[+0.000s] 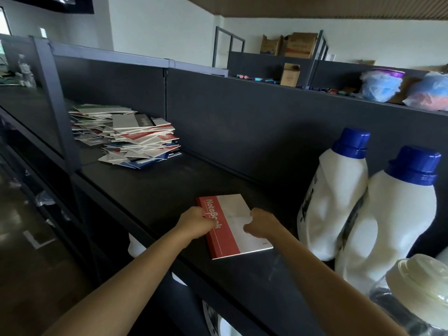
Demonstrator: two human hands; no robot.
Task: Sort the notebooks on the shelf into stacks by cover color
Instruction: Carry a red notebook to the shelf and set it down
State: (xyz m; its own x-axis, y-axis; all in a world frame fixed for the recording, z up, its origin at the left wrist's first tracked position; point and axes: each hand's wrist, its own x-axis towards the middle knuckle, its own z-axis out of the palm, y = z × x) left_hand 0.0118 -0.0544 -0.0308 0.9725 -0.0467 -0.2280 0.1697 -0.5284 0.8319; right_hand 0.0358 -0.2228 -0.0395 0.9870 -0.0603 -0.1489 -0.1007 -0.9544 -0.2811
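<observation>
- Red-and-white notebook point(234, 226): lies flat on the dark shelf point(157, 187), near its front edge. Its cover faces up, with a red band marked "NoteBook" along the left side.
- Left hand point(195, 221): fingers curled over the notebook's red left edge, gripping it at mid-length and covering part of the lettering.
- Right hand point(261, 224): fingers curled over the white right edge, gripping it directly opposite the left hand.
- Hands are apart, with the notebook between them and held from both sides. Whether it is lifted clear of the shelf cannot be told.
- Pile of notebooks point(128, 137): a loose, unsorted heap of red, blue, green and white covers. It sits well apart, to the far left on the same shelf and against the back panel.
- Two white detergent bottles point(339, 197) with blue caps: upright and touching each other, just right of the right hand.
- Clear container with cream lid point(419, 284): at the lower right corner, in front of the bottles.
</observation>
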